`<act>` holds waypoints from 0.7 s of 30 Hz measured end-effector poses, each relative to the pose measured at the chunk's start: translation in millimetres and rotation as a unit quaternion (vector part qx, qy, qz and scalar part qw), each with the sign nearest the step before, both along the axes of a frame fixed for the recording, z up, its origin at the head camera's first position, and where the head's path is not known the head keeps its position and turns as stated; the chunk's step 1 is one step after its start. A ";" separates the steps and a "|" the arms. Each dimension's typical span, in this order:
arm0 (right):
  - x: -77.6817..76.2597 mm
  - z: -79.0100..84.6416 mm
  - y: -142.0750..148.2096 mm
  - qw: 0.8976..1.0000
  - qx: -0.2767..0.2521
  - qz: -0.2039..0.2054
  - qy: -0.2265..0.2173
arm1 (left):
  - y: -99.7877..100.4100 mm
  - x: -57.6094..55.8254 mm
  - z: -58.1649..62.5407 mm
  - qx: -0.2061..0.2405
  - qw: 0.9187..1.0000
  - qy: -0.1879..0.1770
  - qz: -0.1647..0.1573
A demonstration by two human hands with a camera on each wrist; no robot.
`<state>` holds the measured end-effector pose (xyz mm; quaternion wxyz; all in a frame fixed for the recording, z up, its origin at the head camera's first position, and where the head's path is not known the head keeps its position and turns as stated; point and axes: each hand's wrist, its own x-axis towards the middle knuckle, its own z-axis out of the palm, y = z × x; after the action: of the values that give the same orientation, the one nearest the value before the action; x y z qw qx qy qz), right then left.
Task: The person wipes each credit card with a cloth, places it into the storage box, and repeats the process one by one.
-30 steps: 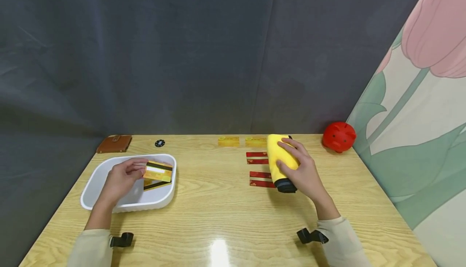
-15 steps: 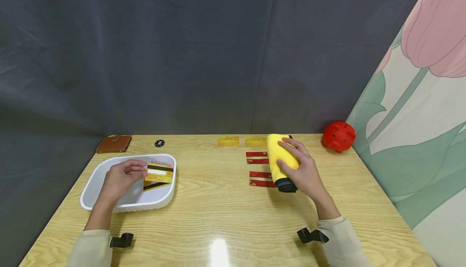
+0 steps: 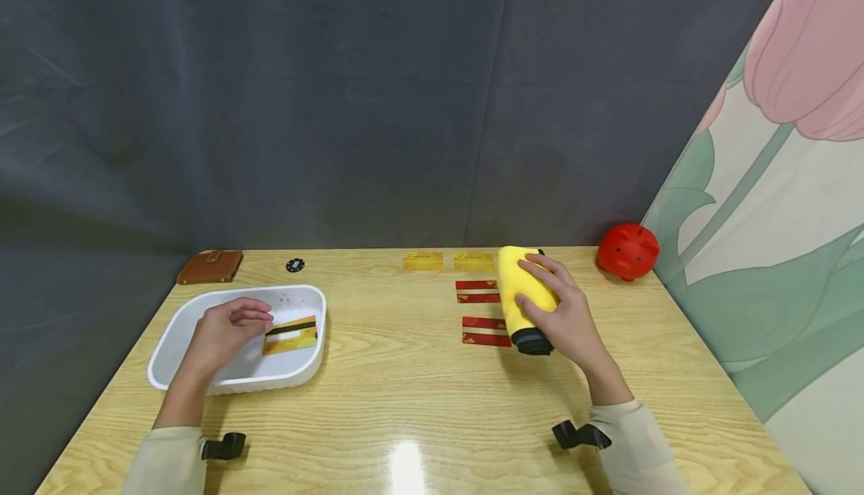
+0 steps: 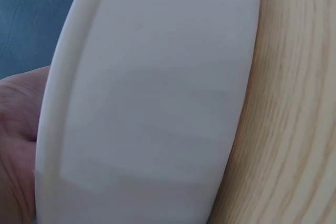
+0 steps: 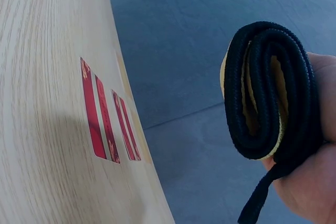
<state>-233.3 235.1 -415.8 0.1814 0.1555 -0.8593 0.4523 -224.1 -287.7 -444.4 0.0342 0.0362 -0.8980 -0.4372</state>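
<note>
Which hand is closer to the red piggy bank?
Right: the right hand is left of the red piggy bank; the left hand is far across, over the white tray.

head view downward, wrist close-ups, shared table

White glare on the tabletop, faint soft shadows, dimmer wrist views

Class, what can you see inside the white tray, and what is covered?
A black-striped yellow card and small pink marks show. Anything under the card or behind the left grip is covered.
</note>
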 end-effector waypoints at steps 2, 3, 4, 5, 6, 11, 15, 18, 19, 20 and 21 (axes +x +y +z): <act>0.0 0.5 0.8 1.000 0.001 -0.003 0.003 | 1.0 0.0 0.4 0.003 1.000 0.002 -0.007; 0.0 0.8 1.3 1.000 0.001 -0.004 0.004 | 1.7 0.2 1.1 0.009 1.000 0.007 -0.012; 0.1 1.2 1.8 1.000 0.000 -0.004 0.004 | 2.6 0.2 2.2 0.015 1.000 0.012 -0.017; 0.3 1.7 2.3 1.000 -0.001 -0.005 0.004 | 3.5 0.4 3.7 0.021 0.999 0.015 -0.020; 0.4 2.3 2.9 1.000 -0.001 -0.006 0.004 | 5.0 0.7 5.5 0.026 0.999 0.020 -0.025; 1.3 4.7 5.8 1.000 -0.002 -0.007 0.002 | 19.8 1.0 18.0 0.057 0.995 0.060 -0.053; 1.2 5.8 7.2 1.000 -0.006 -0.006 0.001 | 43.0 -2.5 29.8 0.091 0.989 0.081 -0.080; 1.5 6.9 7.3 1.000 -0.011 -0.006 -0.003 | 66.8 -11.0 38.8 0.106 0.986 0.081 -0.101; 1.9 7.3 7.2 1.000 -0.013 -0.006 -0.005 | 75.6 -14.7 42.0 0.109 0.985 0.078 -0.109; 2.3 7.6 7.1 1.000 -0.014 -0.006 -0.007 | 84.6 -18.8 45.0 0.111 0.984 0.075 -0.118; 2.7 7.9 7.0 1.000 -0.015 -0.006 -0.009 | 93.8 -23.3 47.8 0.111 0.983 0.070 -0.126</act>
<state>-230.6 242.1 -407.9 0.1786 0.1431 -0.8552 0.4650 -247.4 -194.0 -396.7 0.0376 -0.1041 -0.8366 -0.5365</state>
